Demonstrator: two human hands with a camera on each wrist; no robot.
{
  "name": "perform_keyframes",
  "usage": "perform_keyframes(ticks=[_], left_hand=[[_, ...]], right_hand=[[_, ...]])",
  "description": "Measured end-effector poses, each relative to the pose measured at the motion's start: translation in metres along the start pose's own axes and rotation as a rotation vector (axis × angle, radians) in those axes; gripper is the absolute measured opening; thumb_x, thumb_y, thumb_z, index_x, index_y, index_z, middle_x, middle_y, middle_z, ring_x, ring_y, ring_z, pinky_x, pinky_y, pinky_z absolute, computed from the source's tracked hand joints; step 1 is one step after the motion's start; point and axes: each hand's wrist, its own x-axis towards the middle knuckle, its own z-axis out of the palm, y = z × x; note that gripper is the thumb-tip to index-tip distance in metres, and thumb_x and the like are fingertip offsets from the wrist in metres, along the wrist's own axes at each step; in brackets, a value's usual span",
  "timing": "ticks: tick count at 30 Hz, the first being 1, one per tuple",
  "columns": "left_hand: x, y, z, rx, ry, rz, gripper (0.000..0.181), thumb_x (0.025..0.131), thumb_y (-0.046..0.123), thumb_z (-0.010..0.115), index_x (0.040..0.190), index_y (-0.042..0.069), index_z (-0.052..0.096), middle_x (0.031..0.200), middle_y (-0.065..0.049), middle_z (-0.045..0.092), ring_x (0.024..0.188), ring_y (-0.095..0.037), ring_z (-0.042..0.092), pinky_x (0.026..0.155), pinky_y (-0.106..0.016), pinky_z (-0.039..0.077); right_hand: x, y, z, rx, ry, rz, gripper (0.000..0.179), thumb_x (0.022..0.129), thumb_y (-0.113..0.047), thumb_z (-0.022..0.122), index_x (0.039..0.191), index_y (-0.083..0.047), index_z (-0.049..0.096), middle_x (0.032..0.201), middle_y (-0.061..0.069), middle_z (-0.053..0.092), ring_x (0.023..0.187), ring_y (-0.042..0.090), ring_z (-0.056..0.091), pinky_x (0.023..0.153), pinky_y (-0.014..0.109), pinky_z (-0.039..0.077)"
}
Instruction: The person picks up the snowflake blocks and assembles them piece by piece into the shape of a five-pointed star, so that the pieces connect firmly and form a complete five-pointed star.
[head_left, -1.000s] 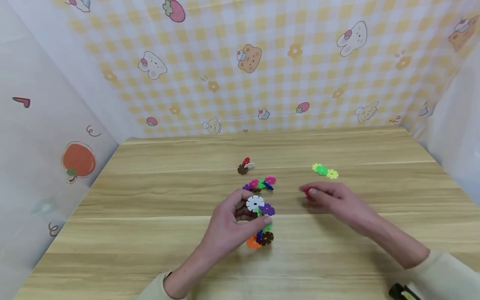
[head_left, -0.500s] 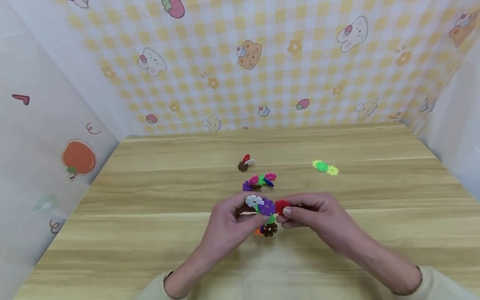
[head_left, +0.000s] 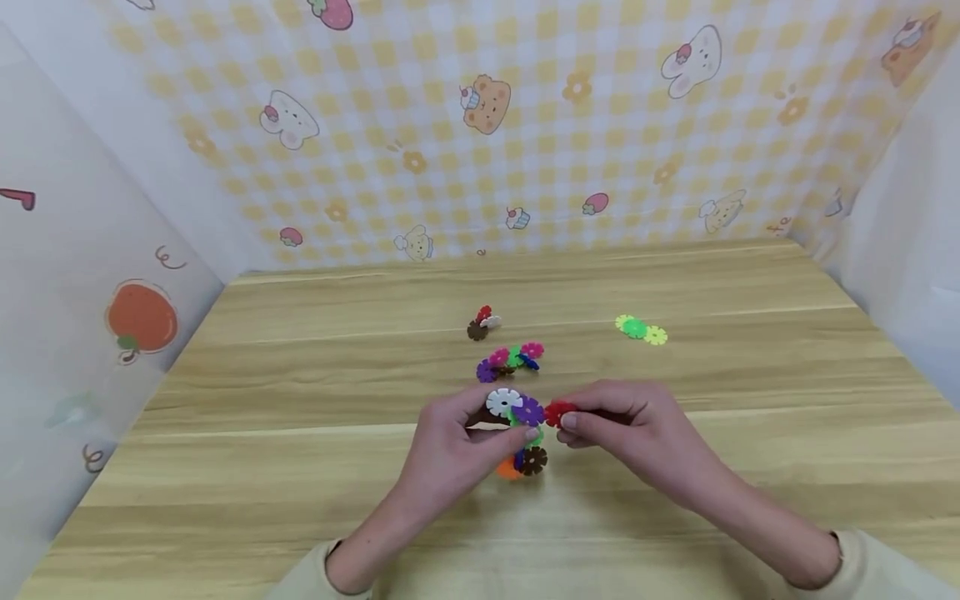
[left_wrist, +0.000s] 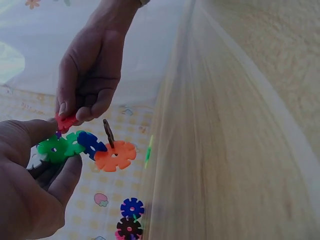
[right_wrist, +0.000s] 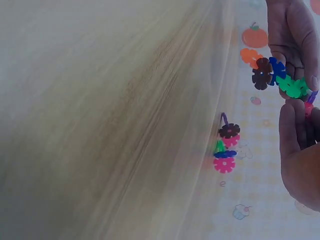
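Red plastic, as it seems, forms the notched disc (head_left: pixel 557 414) which the right hand (head_left: pixel 637 429) pinches between thumb and fingers, in the air over the counter (head_left: pixel 315 383). Its edge meets the purple disc (head_left: pixel 528 411); whether the slots already lock together, I cannot tell. This purple one belongs to a chain (left_wrist: pixel 87 141) with white, green, blue, brown and orange pieces, and the left hand (head_left: pixel 453 442) grips it with thumb and bent fingers. So, in my judgement, the chain is well grown, and fixing the red piece is the step in hand. The pieces look thin, stiff and flower-like, with small centre holes. Farther away lie three joined groups: a many-coloured cluster (head_left: pixel 514 357), a red, white and brown trio (head_left: pixel 477 331) and a yellow-green row (head_left: pixel 635 328). The counter shows streaked wood grain; behind it rises a checked cloth (head_left: pixel 442 192) with printed animals.
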Motion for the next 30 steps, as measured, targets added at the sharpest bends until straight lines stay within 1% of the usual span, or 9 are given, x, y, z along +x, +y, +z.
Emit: perform_keyframes(ticks=[2,5,8,14,18,21,23,28,30], left_hand=[[0.000,0.000,-0.001,0.001,-0.005,-0.007,0.030,0.086,0.006,0.081,0.115,0.006,0.073,0.106,-0.012,0.074,0.097,-0.018,0.075,0.079,-0.031,0.061],[0.000,0.000,-0.002,0.009,0.001,-0.028,0.029,0.087,0.006,0.081,0.114,0.008,0.074,0.106,-0.009,0.074,0.098,-0.017,0.075,0.079,-0.030,0.061],[0.000,0.000,-0.003,0.010,0.009,-0.032,0.028,0.087,0.006,0.081,0.114,0.009,0.073,0.106,-0.009,0.074,0.098,-0.017,0.075,0.079,-0.030,0.061],[0.001,0.000,-0.005,-0.003,0.011,-0.012,0.031,0.087,0.006,0.081,0.117,0.006,0.072,0.108,-0.013,0.074,0.099,-0.019,0.075,0.080,-0.031,0.061],[0.000,0.002,-0.005,0.004,0.008,-0.040,0.031,0.087,0.008,0.082,0.116,0.006,0.072,0.108,-0.012,0.074,0.098,-0.018,0.075,0.080,-0.030,0.061],[0.000,0.006,-0.005,0.004,0.007,-0.072,0.028,0.088,0.012,0.082,0.115,0.009,0.073,0.107,-0.008,0.074,0.095,-0.016,0.075,0.079,-0.030,0.061],[-0.001,0.008,-0.005,-0.004,-0.007,-0.074,0.027,0.089,0.015,0.081,0.115,0.010,0.074,0.106,-0.007,0.074,0.094,-0.017,0.076,0.079,-0.031,0.062],[-0.001,0.011,-0.004,-0.030,-0.048,-0.062,0.020,0.091,0.018,0.079,0.110,0.011,0.077,0.101,-0.005,0.075,0.088,-0.018,0.076,0.077,-0.034,0.062],[-0.001,0.010,-0.005,-0.030,-0.058,-0.061,0.018,0.091,0.018,0.080,0.107,0.012,0.078,0.098,-0.004,0.076,0.083,-0.017,0.075,0.074,-0.033,0.063]], right_hand=[[0.001,0.000,0.000,-0.041,-0.001,-0.031,0.015,0.098,-0.008,0.068,0.109,-0.006,0.078,0.105,0.013,0.076,0.091,0.024,0.076,0.082,0.037,0.062],[0.002,-0.001,0.001,-0.076,0.004,-0.038,0.014,0.098,-0.008,0.068,0.108,-0.008,0.079,0.104,0.007,0.077,0.089,0.026,0.076,0.081,0.036,0.062],[0.003,-0.002,0.002,-0.103,0.019,-0.040,0.014,0.098,-0.009,0.069,0.108,-0.010,0.079,0.102,0.005,0.076,0.087,0.027,0.076,0.080,0.035,0.062],[0.007,-0.001,0.006,-0.075,0.041,-0.051,0.013,0.098,-0.008,0.068,0.106,-0.007,0.079,0.103,0.007,0.076,0.084,0.028,0.076,0.078,0.037,0.063],[0.007,-0.001,0.008,-0.074,0.024,-0.064,0.013,0.099,-0.008,0.068,0.107,-0.008,0.078,0.105,0.006,0.076,0.085,0.030,0.075,0.079,0.037,0.063],[0.006,-0.003,0.008,-0.101,0.028,-0.059,0.013,0.099,-0.011,0.069,0.107,-0.011,0.079,0.103,0.003,0.077,0.086,0.027,0.076,0.080,0.035,0.062],[0.004,-0.005,0.006,-0.111,0.028,-0.079,0.014,0.098,-0.010,0.069,0.107,-0.011,0.079,0.102,0.003,0.077,0.086,0.025,0.076,0.079,0.034,0.062],[-0.002,-0.006,0.004,-0.138,0.003,-0.187,0.016,0.097,-0.003,0.068,0.107,-0.009,0.079,0.098,0.003,0.077,0.082,0.020,0.076,0.076,0.035,0.063],[-0.004,-0.006,0.004,-0.136,-0.005,-0.202,0.016,0.097,-0.002,0.068,0.107,-0.008,0.079,0.097,0.004,0.077,0.081,0.019,0.076,0.075,0.035,0.063]])
